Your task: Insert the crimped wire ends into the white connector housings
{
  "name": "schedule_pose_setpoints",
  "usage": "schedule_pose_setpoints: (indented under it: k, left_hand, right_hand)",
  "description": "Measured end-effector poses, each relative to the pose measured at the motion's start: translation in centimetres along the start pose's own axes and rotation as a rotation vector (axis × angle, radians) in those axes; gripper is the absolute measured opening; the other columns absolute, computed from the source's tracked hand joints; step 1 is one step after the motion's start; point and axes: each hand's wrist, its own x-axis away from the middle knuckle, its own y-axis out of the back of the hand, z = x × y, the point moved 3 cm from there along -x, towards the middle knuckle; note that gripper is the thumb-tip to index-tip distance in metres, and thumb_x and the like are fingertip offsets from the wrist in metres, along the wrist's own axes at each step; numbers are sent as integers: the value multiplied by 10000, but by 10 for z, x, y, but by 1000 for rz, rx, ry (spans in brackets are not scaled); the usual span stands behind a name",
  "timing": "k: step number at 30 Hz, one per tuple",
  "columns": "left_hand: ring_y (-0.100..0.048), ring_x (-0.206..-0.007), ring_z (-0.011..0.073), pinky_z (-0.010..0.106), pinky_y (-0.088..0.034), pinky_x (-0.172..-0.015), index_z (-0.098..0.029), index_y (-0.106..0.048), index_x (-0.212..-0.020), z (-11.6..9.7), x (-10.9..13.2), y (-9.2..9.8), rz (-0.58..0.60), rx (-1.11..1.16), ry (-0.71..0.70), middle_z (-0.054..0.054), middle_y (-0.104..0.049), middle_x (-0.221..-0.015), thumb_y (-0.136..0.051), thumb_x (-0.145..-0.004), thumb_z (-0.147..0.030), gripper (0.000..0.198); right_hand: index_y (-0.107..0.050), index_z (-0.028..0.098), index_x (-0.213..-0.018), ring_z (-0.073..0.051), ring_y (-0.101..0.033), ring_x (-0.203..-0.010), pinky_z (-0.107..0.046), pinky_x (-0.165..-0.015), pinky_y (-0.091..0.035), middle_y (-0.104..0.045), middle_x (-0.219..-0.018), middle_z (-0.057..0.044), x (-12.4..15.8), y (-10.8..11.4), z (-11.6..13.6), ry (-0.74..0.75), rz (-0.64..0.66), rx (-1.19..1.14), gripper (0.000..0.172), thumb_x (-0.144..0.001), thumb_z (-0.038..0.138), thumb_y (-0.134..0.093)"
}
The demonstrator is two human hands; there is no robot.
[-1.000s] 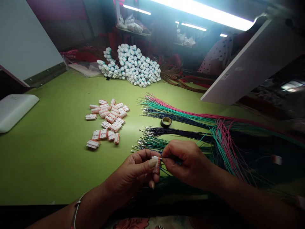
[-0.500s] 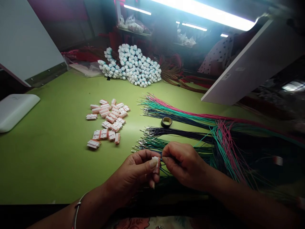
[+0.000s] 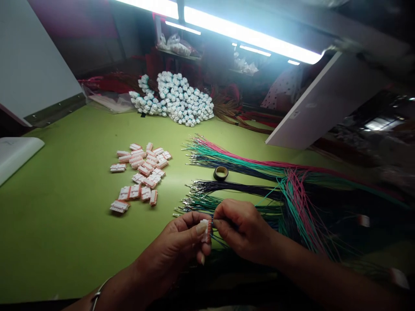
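Observation:
Between the thumb and fingers of my left hand [image 3: 181, 237] is a white and orange connector housing [image 3: 205, 231]. My right hand [image 3: 246, 231] is pinched right beside the connector's orange face, closed on a thin wire whose tip is hidden by the fingers. Several blue wires [image 3: 218, 241] trail from the connector below my right fingers. Behind my hands lie bundles of wires with metal terminals on their left ends: dark ones [image 3: 233, 186], green ones [image 3: 207, 202], and an upper bundle of pink and teal wires [image 3: 233, 155].
Loose connector housings [image 3: 142, 168] are scattered on the green table [image 3: 74, 181] left of the wires. A roll of black tape [image 3: 221, 173] lies between bundles. At the back sits a pile of white connectors [image 3: 181, 99]. A white panel [image 3: 304, 103] stands at right, a white object [image 3: 19, 153] at left.
The view has tilted up and turned slightly right, so everything sits lower and further left. Both hands keep nearly the same pose at the connector.

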Motion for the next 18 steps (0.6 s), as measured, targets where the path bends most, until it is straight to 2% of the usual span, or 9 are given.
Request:
schedule_pose_setpoints:
  k: [4,7,9,10,13,15,18]
  left_hand:
    - [-560,-561,85,172,-457,-497,-150,-671,-948,-1,-1,-1,18,15,-2,6,-610,-667,-732,-815,-239,171]
    - [-561,-589,94,180,-465,-519,-162,-659,-956,-4,-1,-1,-3,16,-32,10,-619,-679,-734,-815,-245,180]
    - [-560,-604,99,183,-465,-524,-165,-653,-961,-5,0,-2,-17,17,-48,11,-618,-688,-741,-808,-246,194]
    - [-559,-606,101,184,-462,-521,-165,-652,-960,-6,0,-2,-21,18,-52,10,-614,-687,-747,-802,-245,201]
    - [-557,-602,104,183,-451,-514,-161,-649,-956,-6,0,-1,-34,18,-40,13,-613,-677,-752,-796,-245,208]
    - [-556,-594,103,182,-448,-516,-159,-649,-950,-7,0,-1,-42,17,-27,16,-614,-670,-749,-800,-247,201]
    - [-552,-586,101,181,-442,-511,-159,-652,-937,-8,1,-2,-53,21,-18,12,-606,-664,-757,-792,-254,203]
  right_hand:
    - [-597,154,-777,-94,-494,-611,-222,-575,-378,-568,-680,14,-7,7,3,22,34,11,100,-866,125,-561]
    - [-644,173,-853,-104,-564,-674,-215,-621,-427,-635,-747,10,-18,25,-10,-37,68,49,60,-879,203,-600]
    - [-669,203,-944,-122,-620,-752,-214,-658,-454,-687,-823,9,-29,45,-33,-148,32,214,116,-891,289,-611]
    - [-681,228,-953,-124,-633,-753,-215,-664,-458,-704,-836,22,-36,57,-47,-234,-18,398,133,-892,322,-609]
    - [-709,198,-938,-178,-647,-792,-277,-704,-453,-726,-859,-31,-59,89,-92,-351,-131,598,143,-884,251,-589]
    - [-724,196,-925,-213,-653,-837,-313,-740,-460,-732,-882,-55,-75,102,-117,-418,-136,696,133,-858,220,-612]
    - [-707,187,-952,-217,-648,-908,-374,-831,-485,-716,-936,-59,-96,105,-143,-478,-59,788,128,-885,257,-623]
